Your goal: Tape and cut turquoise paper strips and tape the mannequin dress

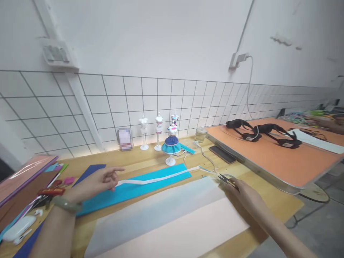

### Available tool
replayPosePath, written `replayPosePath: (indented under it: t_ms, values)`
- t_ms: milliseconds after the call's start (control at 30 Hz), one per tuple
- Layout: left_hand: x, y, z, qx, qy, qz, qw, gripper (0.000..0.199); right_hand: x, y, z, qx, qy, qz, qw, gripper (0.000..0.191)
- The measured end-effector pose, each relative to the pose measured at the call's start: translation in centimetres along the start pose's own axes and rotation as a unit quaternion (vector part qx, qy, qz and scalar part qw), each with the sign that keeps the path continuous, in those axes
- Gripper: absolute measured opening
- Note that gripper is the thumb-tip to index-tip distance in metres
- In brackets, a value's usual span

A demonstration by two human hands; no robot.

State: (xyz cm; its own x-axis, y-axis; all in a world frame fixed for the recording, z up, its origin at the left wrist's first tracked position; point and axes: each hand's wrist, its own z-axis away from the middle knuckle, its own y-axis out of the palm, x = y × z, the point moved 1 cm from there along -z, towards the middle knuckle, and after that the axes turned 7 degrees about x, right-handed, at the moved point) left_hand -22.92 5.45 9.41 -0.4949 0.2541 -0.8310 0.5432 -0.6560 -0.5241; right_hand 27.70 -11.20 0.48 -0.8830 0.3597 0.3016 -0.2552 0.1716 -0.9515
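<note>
My left hand (103,180) pinches the end of a narrow white ribbon (145,182), with its index finger stretched out. From there the ribbon runs to the right over a bright blue strip of fabric (158,175). My right hand (245,191) is closed around a pair of small scissors (227,180), whose dark blades point left toward the ribbon's far end. A whitish, partly see-through sheet (172,215) lies in front, between both hands. Behind the blue strip stands a mini dress form (172,143) in a dark blue and turquoise skirt.
More small white dress forms (143,130) stand by the tiled wall. A phone (222,154) and a glass (201,134) lie to the right. Headsets (279,135) rest on an orange-topped table (268,161). On the left are folded fabrics (24,179) and a white earbud case (20,228).
</note>
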Motion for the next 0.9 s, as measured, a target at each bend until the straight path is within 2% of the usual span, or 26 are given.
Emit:
replayPosePath:
  t_ms: [100, 200, 300, 400, 467, 533, 600, 700, 733, 800, 833, 900]
  values:
    - [-1.8, 1.0, 0.4, -0.021, -0.011, -0.038, 0.999, 0.054, -2.9, -0.1, -0.8, -0.067, -0.016, 0.022, 0.997, 0.04]
    - [-3.8, 1.7, 1.6, -0.04, -0.02, -0.073, 0.996, 0.054, -3.4, 0.2, -1.1, -0.089, -0.034, 0.023, 0.995, 0.037]
    - [-5.9, 2.2, 3.4, -0.094, -0.043, -0.128, 0.986, 0.051, -2.0, 0.5, -1.7, -0.116, -0.066, 0.016, 0.991, 0.038]
    - [-8.2, 3.0, 5.3, -0.119, -0.082, -0.219, 0.965, 0.043, 2.3, 0.4, -2.8, -0.1, -0.172, -0.021, 0.98, 0.037]
    - [-9.8, 4.0, 6.3, -0.12, -0.088, -0.268, 0.952, 0.034, 6.9, -0.2, -3.2, -0.066, -0.268, -0.052, 0.96, 0.035]
    - [-11.4, 5.3, 7.1, -0.123, -0.06, -0.301, 0.944, 0.028, 12.2, -1.2, -2.8, -0.024, -0.357, -0.086, 0.93, 0.037]
    - [-12.7, 6.8, 7.8, -0.126, -0.012, -0.311, 0.942, 0.029, 17.3, -2.2, -1.6, 0.094, -0.442, -0.178, 0.874, 0.044]
    - [-14.2, 8.3, 9.3, -0.114, 0.03, -0.33, 0.937, 0.029, 23.1, -3.5, 0.6, 0.267, -0.507, -0.244, 0.782, 0.044]
    - [-14.5, 8.5, 10.0, -0.117, 0.035, -0.334, 0.935, 0.028, 24.3, -3.8, 1.2, 0.322, -0.515, -0.244, 0.756, 0.041]
    - [-14.6, 8.5, 11.8, -0.135, 0.033, -0.337, 0.931, 0.028, 25.7, -4.3, 2.0, 0.412, -0.512, -0.215, 0.722, 0.035]
    - [-14.5, 8.3, 12.8, -0.146, 0.027, -0.335, 0.931, 0.028, 25.8, -4.6, 2.2, 0.44, -0.508, -0.189, 0.716, 0.036]
    - [-13.7, 8.1, 15.0, -0.165, 0.006, -0.322, 0.932, 0.028, 25.2, -5.4, 2.4, 0.459, -0.503, -0.16, 0.715, 0.04]
